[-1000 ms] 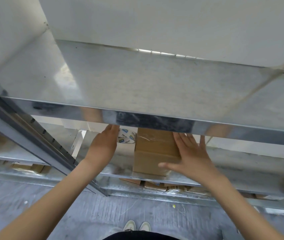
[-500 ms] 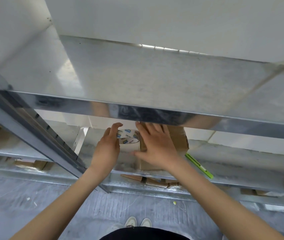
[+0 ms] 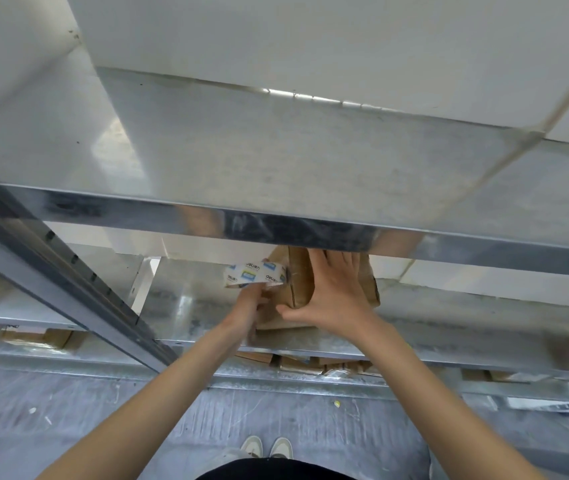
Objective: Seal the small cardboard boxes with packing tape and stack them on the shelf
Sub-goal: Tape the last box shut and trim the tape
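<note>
On dull galvanized shelf [image 3: 179, 306], hands flanking creased cardboard box [image 3: 298, 282]

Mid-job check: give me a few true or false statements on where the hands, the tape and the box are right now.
1. The right hand lies on the brown cardboard box. True.
2. The white printed roll of packing tape lies on the floor. False: it is up at the left hand, beside the box.
3. The box sits on the metal shelf. True.
4. A green pen lies right of the box. False: none shows.
5. The person wears gloves. False: both hands are bare.
</note>
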`<state>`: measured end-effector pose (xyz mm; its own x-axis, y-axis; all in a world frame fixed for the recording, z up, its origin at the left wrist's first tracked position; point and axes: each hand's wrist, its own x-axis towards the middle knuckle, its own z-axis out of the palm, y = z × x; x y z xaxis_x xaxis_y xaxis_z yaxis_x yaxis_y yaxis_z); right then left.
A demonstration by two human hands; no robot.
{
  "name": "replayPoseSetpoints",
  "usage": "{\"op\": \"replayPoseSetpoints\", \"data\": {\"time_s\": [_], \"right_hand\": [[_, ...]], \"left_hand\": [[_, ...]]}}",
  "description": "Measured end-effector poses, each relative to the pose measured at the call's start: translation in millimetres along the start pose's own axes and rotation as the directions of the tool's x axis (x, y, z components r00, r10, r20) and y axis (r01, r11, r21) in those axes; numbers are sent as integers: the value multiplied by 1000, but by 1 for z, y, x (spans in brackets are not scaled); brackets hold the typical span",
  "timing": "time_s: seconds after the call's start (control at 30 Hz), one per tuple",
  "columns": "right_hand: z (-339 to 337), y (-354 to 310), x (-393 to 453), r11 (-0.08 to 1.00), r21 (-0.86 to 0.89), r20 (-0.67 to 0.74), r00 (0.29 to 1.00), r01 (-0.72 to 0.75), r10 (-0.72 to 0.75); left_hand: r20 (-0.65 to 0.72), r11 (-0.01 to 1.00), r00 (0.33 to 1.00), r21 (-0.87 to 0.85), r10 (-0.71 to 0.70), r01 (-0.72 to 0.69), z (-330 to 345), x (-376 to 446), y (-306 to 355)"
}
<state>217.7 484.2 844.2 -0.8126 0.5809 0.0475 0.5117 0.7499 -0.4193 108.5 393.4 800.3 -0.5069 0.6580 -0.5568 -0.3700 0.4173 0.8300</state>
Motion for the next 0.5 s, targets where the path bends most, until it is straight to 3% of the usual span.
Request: {"op": "replayPoseSetpoints", "data": {"time_s": [0.13,0.27,0.37,0.43,0.5], "right_hand": [[0,-12,-3,980,180,-49,994,-83,93],[17,-21,-1,890,437,-48,985,-126,164],[29,-9,-5,778,599,-30,966,-188,256],[36,6,-11,725,648,23,957,-235,289],[41,20,-17,711,657,46,955,-250,294]], "left_hand": [[-28,951,989,280,143,-130,-32,7,19],[-124,899,983,432,137,-71,-63,9,37],[-185,869,956,481,229,-115,-76,11,33],[-188,850,943,507,275,-147,-81,12,26],[-157,753,921,632,356,-183,-81,9,20]]}}
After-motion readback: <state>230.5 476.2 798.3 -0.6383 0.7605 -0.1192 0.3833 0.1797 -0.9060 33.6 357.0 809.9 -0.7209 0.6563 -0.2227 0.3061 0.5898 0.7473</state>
